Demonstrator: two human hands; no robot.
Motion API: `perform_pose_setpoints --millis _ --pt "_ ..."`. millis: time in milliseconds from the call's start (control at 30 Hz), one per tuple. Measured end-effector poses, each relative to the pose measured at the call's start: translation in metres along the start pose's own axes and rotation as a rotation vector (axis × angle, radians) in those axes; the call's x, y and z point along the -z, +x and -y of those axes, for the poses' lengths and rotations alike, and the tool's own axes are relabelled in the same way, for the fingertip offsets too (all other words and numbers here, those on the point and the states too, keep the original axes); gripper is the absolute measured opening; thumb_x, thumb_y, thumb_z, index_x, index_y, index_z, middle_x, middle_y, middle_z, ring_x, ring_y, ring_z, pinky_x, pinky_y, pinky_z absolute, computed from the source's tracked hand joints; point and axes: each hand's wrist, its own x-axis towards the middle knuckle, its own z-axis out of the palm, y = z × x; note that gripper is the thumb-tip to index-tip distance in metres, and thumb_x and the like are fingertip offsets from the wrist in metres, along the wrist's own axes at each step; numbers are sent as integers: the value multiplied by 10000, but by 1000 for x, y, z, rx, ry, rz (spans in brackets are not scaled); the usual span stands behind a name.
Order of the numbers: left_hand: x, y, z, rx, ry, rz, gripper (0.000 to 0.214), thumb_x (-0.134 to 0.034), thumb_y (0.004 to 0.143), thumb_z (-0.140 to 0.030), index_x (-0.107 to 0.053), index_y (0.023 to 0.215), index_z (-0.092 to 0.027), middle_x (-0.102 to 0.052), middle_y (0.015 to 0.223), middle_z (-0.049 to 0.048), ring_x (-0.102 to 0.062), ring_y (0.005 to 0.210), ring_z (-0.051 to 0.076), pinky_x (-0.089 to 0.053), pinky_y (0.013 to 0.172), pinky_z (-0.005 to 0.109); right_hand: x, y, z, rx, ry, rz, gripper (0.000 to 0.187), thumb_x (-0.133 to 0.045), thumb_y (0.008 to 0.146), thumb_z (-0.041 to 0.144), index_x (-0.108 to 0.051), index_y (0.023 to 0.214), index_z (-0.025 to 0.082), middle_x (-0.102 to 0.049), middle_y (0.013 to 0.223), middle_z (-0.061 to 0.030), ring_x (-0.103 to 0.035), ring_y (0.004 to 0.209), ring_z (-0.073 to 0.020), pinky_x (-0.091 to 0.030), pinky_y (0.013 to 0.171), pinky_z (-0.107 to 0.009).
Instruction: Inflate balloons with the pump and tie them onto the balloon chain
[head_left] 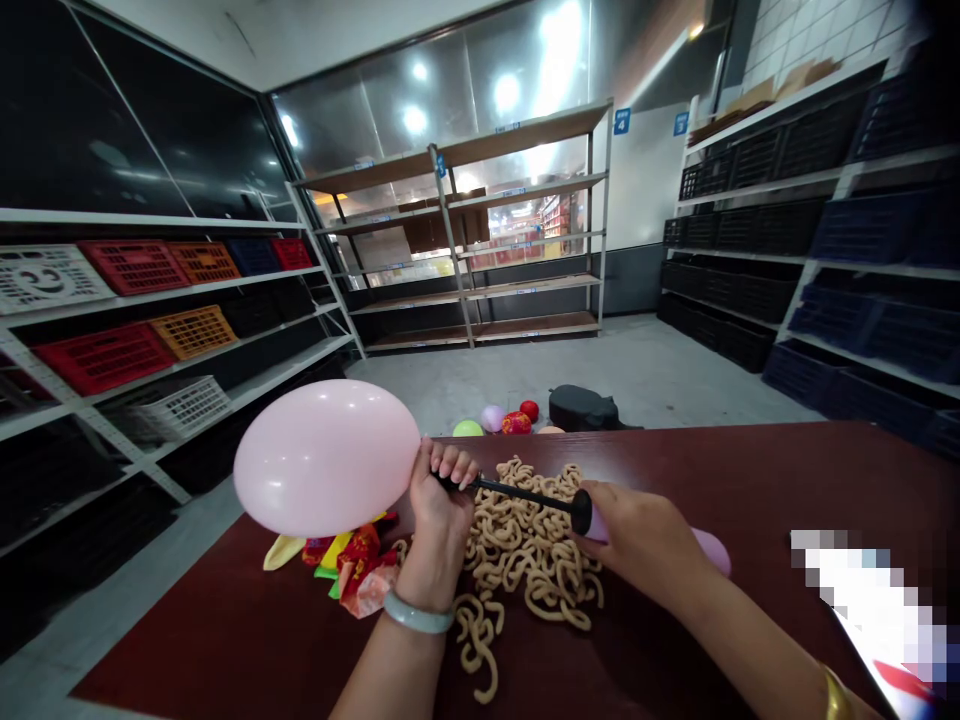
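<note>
A: Main thing?
B: Glossy pale-pink rounded balloon [326,458], at ten o'clock from the tan curly pile [525,550], by the left hand [442,490]. Looks inflated.

A: Hands?
B: Left hand's curled round the dark end of a black-and-purple plastic hand pump [580,511], right at the balloon's neck; the join is hidden. Right hand [637,535] grasps the purple barrel, three o'clock.

A: Handling?
B: Balloon: likely very light, soft, slippery, easy to pop. Pinch the neck, don't squeeze the body. Pump: probably light and stiff; grip barrel and dark end.

A: Around?
B: Limp multicoloured scraps [364,565] at nine, blurred-out flat object [877,610] past three, all on the dark red-brown table [757,480]. Beyond, small coloured balloons [516,423] at twelve, lumpy black object [583,408] at one, on the floor.
</note>
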Motion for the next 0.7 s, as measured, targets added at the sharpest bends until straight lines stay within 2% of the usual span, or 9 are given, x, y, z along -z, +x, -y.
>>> perform_pose_setpoints --millis 167,367,533,700 --pt "1 -11 40 79 61 -59 408 -601 843 -317 -313 589 -179 -269 503 -58 -302 424 69 -255 430 220 -2 -1 -1 16 -33 -18 425 -588 798 399 -541 1161 184 -678 1004 -97 -650 847 -250 -466 675 -338" --pt "-3 -38 82 201 138 -14 397 -612 829 -385 -373 592 -174 -341 550 -33 -381 502 100 -341 517 253 -9 -1 10 25 21 -23 434 -605 775 384 -522 1157 196 -667 1055 -98 -650 866 -245 -474 691 -332" --pt "-6 -48 92 186 161 10 398 -595 834 -404 -380 588 -177 -356 551 -23 -386 508 110 -349 525 267 -12 -1 16 15 13 -12 412 -617 772 411 -541 1106 183 -672 1027 -120 -654 837 -242 -459 662 -314" --pt "2 -36 86 239 109 -92 414 -605 827 -389 -350 576 -181 -337 518 -29 -365 470 109 -324 481 266 -13 1 15 -13 12 49 370 -560 807 480 -558 1051 203 -692 899 -77 -663 774 -242 -432 627 -312"
